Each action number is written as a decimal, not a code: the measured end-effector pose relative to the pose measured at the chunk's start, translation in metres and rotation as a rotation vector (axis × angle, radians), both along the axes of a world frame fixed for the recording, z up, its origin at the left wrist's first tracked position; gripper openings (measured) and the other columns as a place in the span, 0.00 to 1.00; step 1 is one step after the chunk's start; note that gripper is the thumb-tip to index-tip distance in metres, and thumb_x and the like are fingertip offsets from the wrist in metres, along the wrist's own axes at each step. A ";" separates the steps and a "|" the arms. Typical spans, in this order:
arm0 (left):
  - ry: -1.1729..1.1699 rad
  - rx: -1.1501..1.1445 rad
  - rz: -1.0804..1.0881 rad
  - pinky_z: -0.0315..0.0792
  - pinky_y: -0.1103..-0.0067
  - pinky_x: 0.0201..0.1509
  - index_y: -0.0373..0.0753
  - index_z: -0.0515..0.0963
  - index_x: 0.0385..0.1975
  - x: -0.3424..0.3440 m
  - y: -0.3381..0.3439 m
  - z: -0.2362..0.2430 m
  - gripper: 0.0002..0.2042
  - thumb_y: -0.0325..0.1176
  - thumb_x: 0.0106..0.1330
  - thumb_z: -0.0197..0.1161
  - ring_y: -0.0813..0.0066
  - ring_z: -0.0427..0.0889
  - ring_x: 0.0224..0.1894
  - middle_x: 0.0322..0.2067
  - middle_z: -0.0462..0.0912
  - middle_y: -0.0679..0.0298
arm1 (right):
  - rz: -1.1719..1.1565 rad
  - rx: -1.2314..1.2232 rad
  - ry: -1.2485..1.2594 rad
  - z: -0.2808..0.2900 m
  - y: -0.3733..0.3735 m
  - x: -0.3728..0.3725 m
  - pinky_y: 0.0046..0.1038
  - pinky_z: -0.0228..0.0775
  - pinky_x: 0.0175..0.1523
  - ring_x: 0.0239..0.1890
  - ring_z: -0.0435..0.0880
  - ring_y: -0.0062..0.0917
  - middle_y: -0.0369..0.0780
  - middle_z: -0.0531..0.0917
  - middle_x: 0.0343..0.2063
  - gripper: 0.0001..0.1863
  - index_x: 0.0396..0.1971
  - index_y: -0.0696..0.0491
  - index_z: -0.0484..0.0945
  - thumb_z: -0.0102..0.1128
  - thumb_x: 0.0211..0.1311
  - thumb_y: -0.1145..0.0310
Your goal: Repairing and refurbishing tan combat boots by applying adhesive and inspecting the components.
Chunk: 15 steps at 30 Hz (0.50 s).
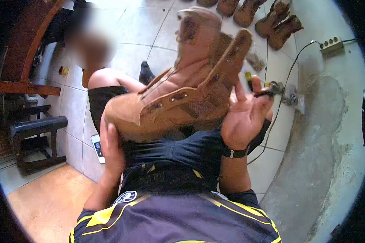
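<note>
A tan-brown lace-up boot (166,101), unlaced and with its tongue pulled up, is tilted above my lap. Its toe points left and its open shaft points up and away. My left hand (111,143) grips the boot by the toe, the fingers partly hidden behind it. Beside the heel, my right hand (245,119) is turned palm up, with some fingers extended and others curled round a small dark tool with a shiny end (267,91). The tool's exact kind is unclear. Part of this hand is hidden behind the boot.
Several worn boots (247,14) line the far floor. A cable (278,109) runs from a power strip (331,45) along the right wall. A phone (97,148) lies on the tiles, near a black stool (38,129). Another person (91,44) sits ahead left.
</note>
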<state>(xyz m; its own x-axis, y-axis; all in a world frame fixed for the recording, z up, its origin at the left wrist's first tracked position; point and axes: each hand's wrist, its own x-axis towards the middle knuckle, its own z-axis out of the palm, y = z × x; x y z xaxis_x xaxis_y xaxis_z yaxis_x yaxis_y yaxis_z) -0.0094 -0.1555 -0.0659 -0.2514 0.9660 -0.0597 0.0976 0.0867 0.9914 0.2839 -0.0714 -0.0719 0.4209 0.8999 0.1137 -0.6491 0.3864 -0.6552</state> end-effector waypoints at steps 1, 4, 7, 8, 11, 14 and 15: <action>-0.268 -0.013 -0.013 0.61 0.65 0.74 0.31 0.62 0.71 0.007 0.021 0.006 0.35 0.59 0.80 0.44 0.61 0.69 0.70 0.68 0.70 0.51 | -0.036 0.081 -0.001 0.009 0.002 0.006 0.67 0.58 0.69 0.65 0.75 0.56 0.39 0.68 0.68 0.16 0.61 0.42 0.65 0.49 0.80 0.55; -0.672 -0.022 -0.001 0.64 0.63 0.73 0.34 0.64 0.70 0.029 0.070 0.021 0.33 0.58 0.81 0.43 0.60 0.71 0.69 0.67 0.72 0.53 | -0.084 0.218 0.025 0.032 0.004 0.012 0.78 0.39 0.71 0.65 0.75 0.60 0.39 0.66 0.71 0.16 0.59 0.38 0.69 0.52 0.78 0.51; -0.869 0.000 -0.014 0.72 0.62 0.68 0.37 0.69 0.65 0.032 0.133 0.016 0.29 0.57 0.80 0.46 0.62 0.79 0.62 0.61 0.78 0.56 | -0.059 0.286 0.002 0.044 -0.008 0.023 0.74 0.54 0.67 0.64 0.76 0.55 0.40 0.67 0.71 0.12 0.51 0.37 0.74 0.49 0.79 0.49; -0.864 0.029 0.008 0.75 0.65 0.65 0.38 0.73 0.62 0.032 0.159 0.014 0.26 0.54 0.81 0.47 0.63 0.83 0.56 0.56 0.82 0.57 | 0.030 0.330 0.098 0.047 -0.013 0.029 0.67 0.63 0.67 0.62 0.79 0.50 0.41 0.71 0.68 0.12 0.52 0.39 0.74 0.48 0.80 0.51; -0.732 0.318 -0.103 0.76 0.67 0.62 0.37 0.77 0.56 0.020 0.222 0.003 0.23 0.52 0.80 0.49 0.64 0.84 0.53 0.50 0.85 0.57 | 0.024 0.274 -0.011 0.043 -0.032 0.064 0.48 0.80 0.59 0.57 0.84 0.38 0.42 0.81 0.58 0.14 0.53 0.46 0.75 0.45 0.82 0.56; -0.833 0.224 -0.343 0.73 0.65 0.65 0.37 0.77 0.56 0.002 0.274 0.013 0.23 0.50 0.77 0.53 0.63 0.83 0.54 0.51 0.85 0.57 | -0.279 0.171 -0.075 0.060 -0.038 0.107 0.29 0.83 0.38 0.38 0.82 0.26 0.43 0.82 0.45 0.15 0.50 0.56 0.76 0.58 0.77 0.60; -0.854 0.182 -0.424 0.72 0.64 0.66 0.36 0.77 0.57 -0.001 0.278 0.015 0.23 0.49 0.76 0.54 0.63 0.83 0.55 0.52 0.85 0.57 | -0.302 0.201 -0.176 0.069 -0.039 0.112 0.25 0.79 0.36 0.38 0.81 0.25 0.42 0.82 0.43 0.15 0.50 0.58 0.75 0.59 0.76 0.62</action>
